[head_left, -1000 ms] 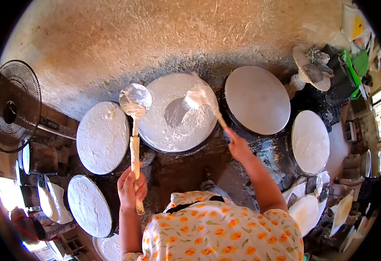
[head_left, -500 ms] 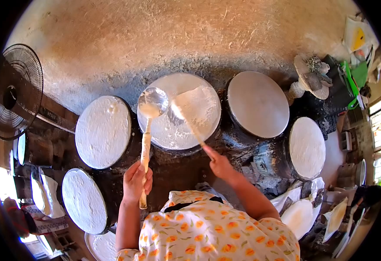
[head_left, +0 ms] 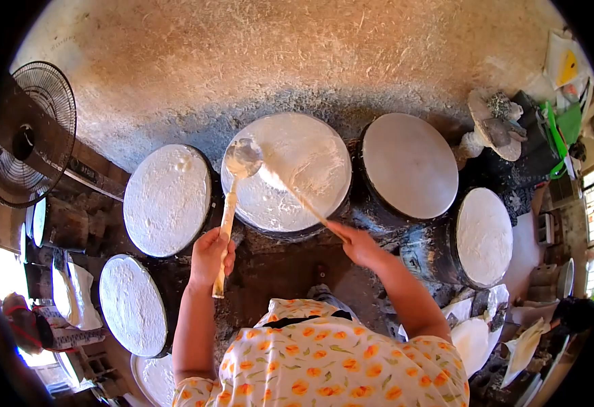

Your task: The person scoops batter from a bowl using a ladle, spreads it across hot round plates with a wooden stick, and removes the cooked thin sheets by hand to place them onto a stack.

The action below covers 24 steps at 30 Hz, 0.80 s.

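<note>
My left hand (head_left: pixel 210 256) is closed round the long pale handle of a ladle (head_left: pixel 244 159). The ladle's metal bowl is over the left part of the middle round griddle (head_left: pixel 310 146), which has a white, flaky coating. With my right hand (head_left: pixel 363 245) I grip a thin wooden-handled tool (head_left: pixel 301 199). Its white-coated end points up and left, close beside the ladle's bowl; the exact shape of that end is blurred. I cannot tell whether the tool touches the griddle's surface.
White-coated round griddles stand at left (head_left: pixel 166 200), lower left (head_left: pixel 132 305) and right (head_left: pixel 485 237). A smoother greyish griddle (head_left: pixel 411 165) is at back right. A fan (head_left: pixel 29 136) is at far left. Pale flat sheets (head_left: pixel 472 342) lie at lower right, before the rough wall (head_left: pixel 297 47).
My right hand has moved up and to the right with the wooden-handled tool. The ladle's bowl has turned and tipped, and my left hand has risen slightly. The whole view has shifted a little.
</note>
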Each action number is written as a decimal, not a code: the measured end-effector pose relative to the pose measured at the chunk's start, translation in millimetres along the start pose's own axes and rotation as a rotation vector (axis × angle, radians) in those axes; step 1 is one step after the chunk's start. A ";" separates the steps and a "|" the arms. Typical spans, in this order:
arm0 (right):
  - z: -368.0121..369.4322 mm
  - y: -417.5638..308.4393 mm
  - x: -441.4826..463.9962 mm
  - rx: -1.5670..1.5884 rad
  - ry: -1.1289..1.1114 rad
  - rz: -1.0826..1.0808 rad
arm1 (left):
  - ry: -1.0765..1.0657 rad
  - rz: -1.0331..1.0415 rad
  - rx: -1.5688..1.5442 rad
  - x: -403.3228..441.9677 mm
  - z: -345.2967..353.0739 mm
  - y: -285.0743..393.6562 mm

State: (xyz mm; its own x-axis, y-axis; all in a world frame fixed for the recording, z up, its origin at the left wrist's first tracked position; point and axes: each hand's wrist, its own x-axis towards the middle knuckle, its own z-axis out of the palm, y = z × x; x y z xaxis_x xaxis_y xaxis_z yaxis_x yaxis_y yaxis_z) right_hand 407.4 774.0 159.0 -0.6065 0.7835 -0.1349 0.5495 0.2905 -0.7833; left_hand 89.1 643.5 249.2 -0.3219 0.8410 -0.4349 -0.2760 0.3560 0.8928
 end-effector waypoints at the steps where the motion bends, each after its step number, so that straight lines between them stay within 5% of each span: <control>1: -2.1 -5.0 -14.8 0.006 -0.115 0.109 | -0.019 0.004 0.027 5.8 -5.1 -3.6; 4: -11.8 12.6 -42.8 0.016 0.008 -0.003 | 0.032 -0.001 0.181 8.6 0.3 0.0; 10: 40.1 28.9 -45.6 0.240 0.197 0.109 | 0.055 -0.131 0.259 -10.8 26.5 -7.0; 12: 53.2 6.9 -57.1 0.321 -0.053 0.125 | 0.035 -0.177 0.111 -24.9 34.3 -15.0; 14: 66.4 -3.3 -66.2 0.394 -0.069 0.152 | 0.046 -0.230 0.008 -37.4 35.0 -19.1; 16: 65.6 -13.5 -70.1 0.465 -0.085 0.175 | -0.028 -0.364 -0.526 -44.7 17.9 -19.3; 19: 38.3 -51.1 -74.6 0.324 0.009 0.130 | -0.167 -0.259 -0.714 -77.9 -18.6 -6.2; 22: 14.8 -74.2 -68.3 0.050 0.082 -0.087 | -0.117 -0.151 -0.673 -110.7 -20.3 3.4; 24: 20.2 -66.1 -53.1 -0.044 0.344 -0.297 | -0.072 -0.136 -0.597 -119.2 -18.2 8.0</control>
State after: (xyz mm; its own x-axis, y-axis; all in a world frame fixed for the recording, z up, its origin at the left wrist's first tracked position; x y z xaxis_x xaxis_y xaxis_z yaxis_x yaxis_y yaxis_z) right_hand 391.7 702.1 205.6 -0.5197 0.7974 0.3066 0.4090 0.5473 -0.7302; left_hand 108.8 538.7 306.1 -0.1913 0.8369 -0.5128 -0.7765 0.1905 0.6006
